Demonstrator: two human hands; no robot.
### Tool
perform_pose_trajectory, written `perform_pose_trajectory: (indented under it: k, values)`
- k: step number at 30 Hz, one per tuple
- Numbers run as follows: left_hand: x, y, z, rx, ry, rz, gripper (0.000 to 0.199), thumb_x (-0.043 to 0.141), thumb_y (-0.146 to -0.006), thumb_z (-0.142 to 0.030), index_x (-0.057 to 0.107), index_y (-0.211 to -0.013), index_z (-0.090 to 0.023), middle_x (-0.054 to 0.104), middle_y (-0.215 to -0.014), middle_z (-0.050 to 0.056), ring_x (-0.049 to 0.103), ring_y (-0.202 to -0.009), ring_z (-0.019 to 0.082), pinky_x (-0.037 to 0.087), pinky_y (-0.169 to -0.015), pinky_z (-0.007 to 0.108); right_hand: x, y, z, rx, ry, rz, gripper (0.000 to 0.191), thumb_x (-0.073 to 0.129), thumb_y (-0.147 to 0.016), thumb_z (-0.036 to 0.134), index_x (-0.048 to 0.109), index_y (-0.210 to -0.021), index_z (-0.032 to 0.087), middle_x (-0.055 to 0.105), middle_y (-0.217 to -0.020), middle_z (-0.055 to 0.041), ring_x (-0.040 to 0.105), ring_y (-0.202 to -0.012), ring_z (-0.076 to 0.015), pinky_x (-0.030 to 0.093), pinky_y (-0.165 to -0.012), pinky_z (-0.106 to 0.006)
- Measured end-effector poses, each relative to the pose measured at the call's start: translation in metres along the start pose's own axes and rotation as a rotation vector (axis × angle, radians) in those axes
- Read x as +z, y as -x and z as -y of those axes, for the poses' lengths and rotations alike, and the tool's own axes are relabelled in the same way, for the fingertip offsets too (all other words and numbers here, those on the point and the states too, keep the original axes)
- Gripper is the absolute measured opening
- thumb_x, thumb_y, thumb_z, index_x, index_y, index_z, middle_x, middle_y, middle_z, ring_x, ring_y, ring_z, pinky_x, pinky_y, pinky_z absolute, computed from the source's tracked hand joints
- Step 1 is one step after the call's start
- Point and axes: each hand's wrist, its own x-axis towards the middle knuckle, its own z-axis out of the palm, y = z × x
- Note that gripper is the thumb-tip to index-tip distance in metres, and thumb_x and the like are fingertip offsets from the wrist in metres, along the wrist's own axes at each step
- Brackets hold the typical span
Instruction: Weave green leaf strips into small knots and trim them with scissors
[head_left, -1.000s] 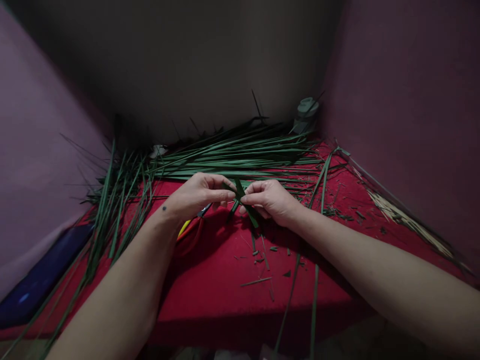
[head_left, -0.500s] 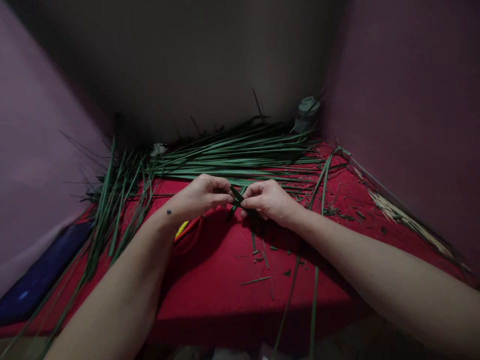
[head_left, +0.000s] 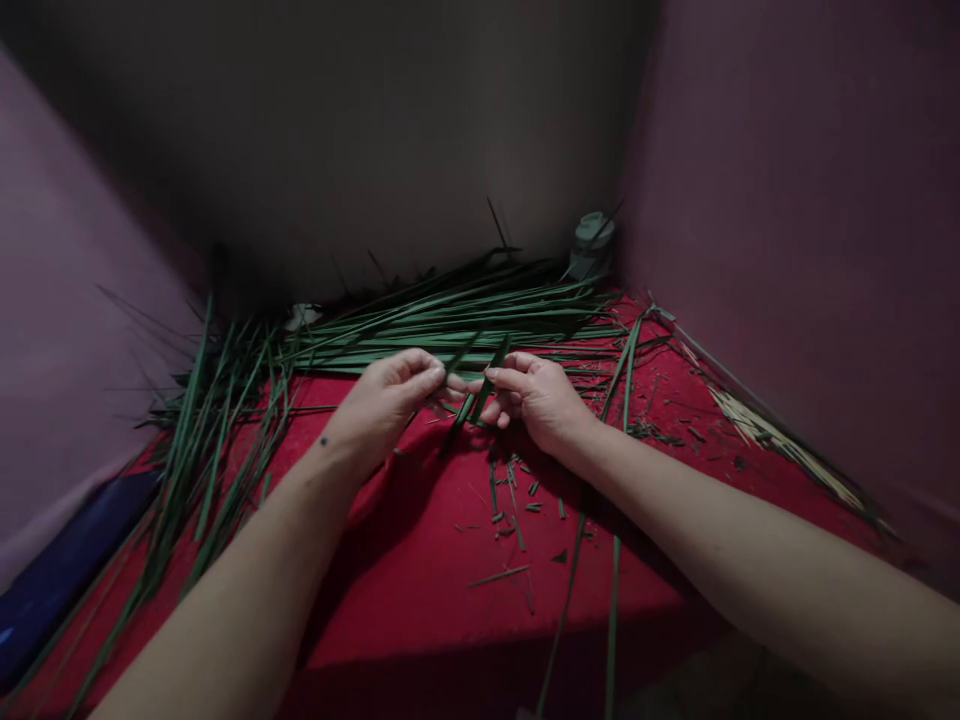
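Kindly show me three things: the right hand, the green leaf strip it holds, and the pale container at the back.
Right hand (head_left: 547,398): head view, middle of the hand.
Green leaf strip (head_left: 500,352): head view, upper part of the strip.
Pale container (head_left: 589,257): head view, front of its body.

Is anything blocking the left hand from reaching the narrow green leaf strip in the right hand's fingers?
Nothing visible. The bare left hand is close beside the narrow green leaf strip in the bare right hand; whether it touches is hard to tell. The pile of long green leaves lies beyond both hands, not between.
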Motion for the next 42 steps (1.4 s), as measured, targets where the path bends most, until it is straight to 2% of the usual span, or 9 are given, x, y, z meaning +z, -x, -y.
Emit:
perform_pose_trajectory:
  k: [4,9,14,23,30,34,42]
  values:
    - [0.028,0.006,0.011,-0.009,-0.036,-0.048,0.019,0.064,-0.074,-0.033,0.056,-0.070,-0.015,0.054,-0.061,-0.004,0.048,-0.054,0.008,0.039,-0.055,0.021,0.002,0.001,-0.001,-0.121,-0.006,-0.114,0.011,0.064,-0.064,0.016,0.057,-0.072,0.015,0.056,-0.057,0.0057,0.050,-0.040,-0.0047,0.034,-0.036,-0.016]
    - [0.044,0.010,0.016,0.040,-0.105,-0.120,0.019,0.059,-0.077,-0.034,0.060,-0.075,-0.015,0.059,-0.068,-0.001,0.052,-0.061,0.011,0.041,-0.059,0.023,0.007,0.003,-0.002,-0.104,-0.119,-0.154,0.012,0.065,-0.060,0.014,0.056,-0.068,0.014,0.057,-0.058,0.0046,0.054,-0.044,-0.0068,0.043,-0.042,-0.019]
    - [0.042,0.006,0.019,0.063,-0.154,-0.209,0.017,0.059,-0.076,-0.031,0.056,-0.070,-0.016,0.059,-0.065,-0.001,0.052,-0.060,0.011,0.042,-0.059,0.023,0.009,0.005,-0.002,-0.066,-0.160,-0.132,0.012,0.062,-0.059,0.009,0.055,-0.066,0.015,0.059,-0.058,0.0027,0.056,-0.046,-0.0082,0.051,-0.049,-0.022]
    - [0.040,0.007,0.016,0.028,-0.091,-0.184,0.014,0.060,-0.075,-0.027,0.052,-0.071,-0.016,0.058,-0.056,-0.003,0.054,-0.047,0.011,0.043,-0.049,0.023,0.007,0.004,-0.001,-0.037,-0.116,-0.091,0.011,0.060,-0.059,0.007,0.056,-0.067,0.014,0.059,-0.054,0.0018,0.059,-0.045,-0.0103,0.050,-0.045,-0.021]
    - [0.037,0.003,0.021,0.061,-0.084,-0.225,0.011,0.060,-0.073,-0.024,0.059,-0.078,-0.014,0.062,-0.067,0.000,0.057,-0.060,0.012,0.046,-0.058,0.024,0.005,0.002,-0.004,-0.050,-0.117,-0.043,0.010,0.063,-0.058,0.008,0.059,-0.066,0.012,0.064,-0.062,-0.0011,0.062,-0.051,-0.0115,0.053,-0.053,-0.024]
    - [0.037,0.004,0.020,0.095,-0.172,-0.244,0.010,0.057,-0.075,-0.025,0.059,-0.078,-0.015,0.062,-0.069,0.000,0.056,-0.062,0.013,0.045,-0.059,0.024,0.004,0.004,-0.006,-0.086,-0.109,0.009,0.015,0.069,-0.058,0.011,0.061,-0.071,0.012,0.065,-0.067,-0.0012,0.063,-0.056,-0.0121,0.053,-0.057,-0.025]
    - [0.036,0.005,0.024,0.186,-0.289,-0.257,0.009,0.053,-0.079,-0.025,0.058,-0.077,-0.018,0.061,-0.073,0.000,0.056,-0.066,0.013,0.043,-0.062,0.024,0.006,0.004,-0.006,-0.028,-0.095,-0.018,0.015,0.072,-0.064,0.021,0.063,-0.071,0.012,0.064,-0.059,-0.0018,0.062,-0.052,-0.0112,0.052,-0.051,-0.022]
